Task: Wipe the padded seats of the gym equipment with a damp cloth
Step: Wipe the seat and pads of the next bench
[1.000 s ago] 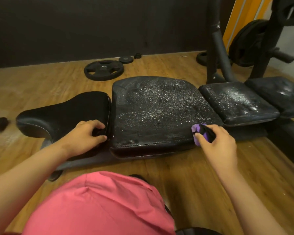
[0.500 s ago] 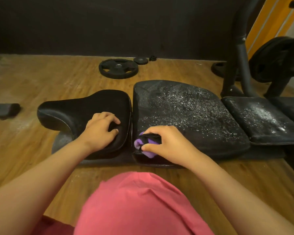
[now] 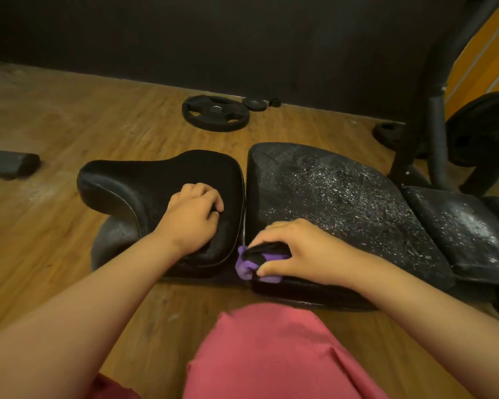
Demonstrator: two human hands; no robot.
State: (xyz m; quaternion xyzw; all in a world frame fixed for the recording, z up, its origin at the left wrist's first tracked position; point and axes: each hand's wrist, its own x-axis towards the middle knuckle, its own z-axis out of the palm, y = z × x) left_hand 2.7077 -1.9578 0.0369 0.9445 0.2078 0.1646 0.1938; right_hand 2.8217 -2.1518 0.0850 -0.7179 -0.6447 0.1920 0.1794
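- Purple cloth [image 3: 254,263], bunched into a wad, sits on the near left corner of the speckled middle pad [image 3: 343,197], right at the gap that parts it from the saddle-shaped pad [image 3: 156,180].
- The right hand [image 3: 303,251] pinches the wad between thumb and curled fingers and presses it down on the front edge of the middle pad.
- The left hand [image 3: 190,214] lies just across the gap from the cloth hand, knuckles up and fingers curled under on the saddle-shaped pad. It seems to brace there and hold nothing, though the fingertips are tucked out of sight.
- Done, as I judge it: the saddle-shaped pad under the left hand is evenly dark with no flecks, so it reads as already wiped.
- In hand: the middle pad. Beyond the cloth hand and to its right, most of the top carries white flecks. Only the strip closest to the wrist looks darker, so this pad is barely begun.
- Left to do: the smaller pad [image 3: 461,226], well to the right of the cloth hand, has a whitish film across it and looks untouched.
- My estimate is that about a third of the wiping is done, with broad strokes away from the body needed next.
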